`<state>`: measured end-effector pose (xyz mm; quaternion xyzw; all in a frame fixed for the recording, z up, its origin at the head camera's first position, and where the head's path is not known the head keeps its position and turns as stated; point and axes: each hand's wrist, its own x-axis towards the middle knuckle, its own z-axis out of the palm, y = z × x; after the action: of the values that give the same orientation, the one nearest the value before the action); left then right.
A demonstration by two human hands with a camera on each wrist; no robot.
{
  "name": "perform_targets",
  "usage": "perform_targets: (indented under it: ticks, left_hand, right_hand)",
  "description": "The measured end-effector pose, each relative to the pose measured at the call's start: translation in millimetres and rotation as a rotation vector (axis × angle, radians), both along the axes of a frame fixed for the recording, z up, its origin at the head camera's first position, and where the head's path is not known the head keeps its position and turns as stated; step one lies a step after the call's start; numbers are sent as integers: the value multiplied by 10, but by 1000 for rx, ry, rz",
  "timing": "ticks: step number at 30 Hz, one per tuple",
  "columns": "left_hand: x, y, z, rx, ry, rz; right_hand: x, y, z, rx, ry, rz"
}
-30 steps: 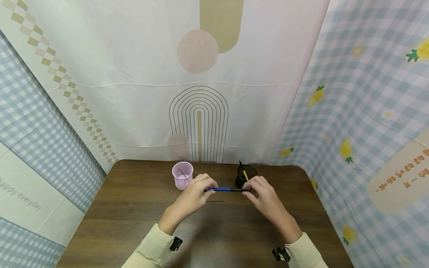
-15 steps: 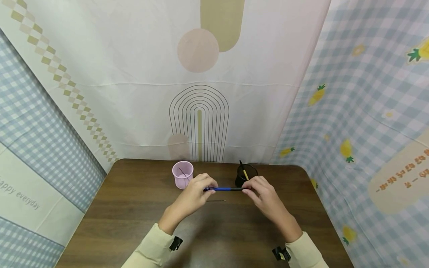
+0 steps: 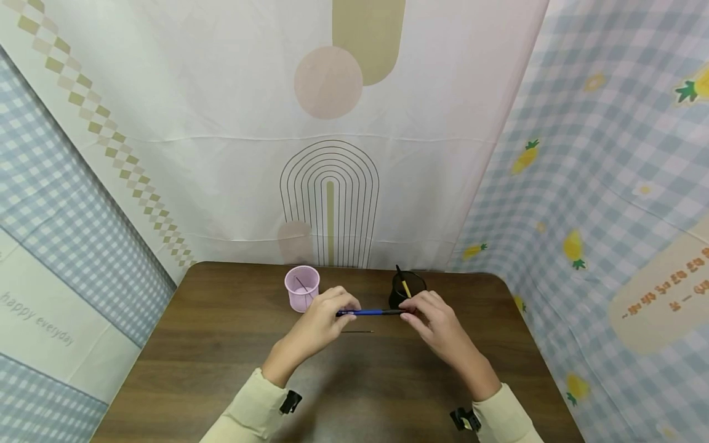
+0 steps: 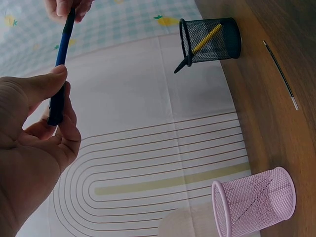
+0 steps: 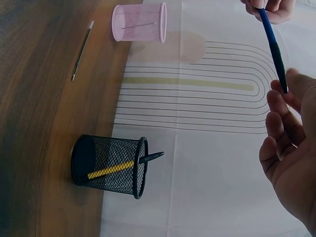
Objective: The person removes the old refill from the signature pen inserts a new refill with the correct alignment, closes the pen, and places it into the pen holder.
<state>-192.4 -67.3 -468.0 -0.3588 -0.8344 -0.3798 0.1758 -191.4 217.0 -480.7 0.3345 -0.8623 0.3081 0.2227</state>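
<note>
A blue pen (image 3: 371, 312) with a dark grip is held level above the table between both hands. My left hand (image 3: 327, 311) pinches its clip end between thumb and fingers. At the tip end, the thumb and index finger of my right hand (image 3: 434, 317) pinch the tapered point, as the right wrist view shows. Below the pen, a thin pen refill (image 4: 280, 74) lies on the wood. Behind my right hand stands a black mesh cup (image 5: 111, 163) with a yellow and black pen (image 5: 116, 169) leaning in it.
A pink mesh cup (image 3: 301, 289) with a thin dark stick inside stands behind my left hand. The brown table (image 3: 221, 344) ends at the back against a white patterned cloth (image 3: 232, 203). A checked cloth (image 3: 554, 184) hangs on the right.
Both hands keep their hold on the blue pen with hardly any movement. The head view shifts very slightly.
</note>
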Motion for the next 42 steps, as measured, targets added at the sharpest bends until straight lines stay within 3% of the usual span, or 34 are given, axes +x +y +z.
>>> perform_targets:
  ticks: [16, 28, 42]
  left_hand:
    - [-2, 8, 5, 2, 1, -7]
    - [-3, 7, 1, -28, 17, 14]
    - [-2, 7, 2, -25, 10, 8]
  right_hand:
    - [-30, -28, 15, -23, 84, 25]
    - [-26, 3, -5, -35, 37, 52]
    - [-38, 13, -34, -15, 46, 32]
